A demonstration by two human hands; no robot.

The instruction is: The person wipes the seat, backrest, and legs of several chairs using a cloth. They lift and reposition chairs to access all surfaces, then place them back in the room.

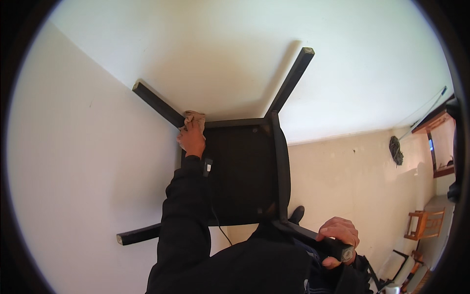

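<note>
A black chair is tipped so that the dark underside of its seat [240, 176] faces me and its four legs stick out. My left hand [194, 137] presses a crumpled beige cloth [194, 117] onto the corner where the upper left leg [158, 103] meets the seat frame. Near the lower right, my right hand [339, 235] grips another chair leg [306, 234] close to its end, thumb below and fingers on top. The upper right leg [292, 79] lies near the white wall. My left sleeve covers part of the seat's left side.
White walls [220, 66] meet close behind the chair. A mop [396, 150] leans at the right. Farther off stand a small wooden chair [416, 225] and more furniture at the lower right. A dark shoe [297, 214] shows on the pale floor [330, 176], and a thin cable [220, 228] hangs below the seat.
</note>
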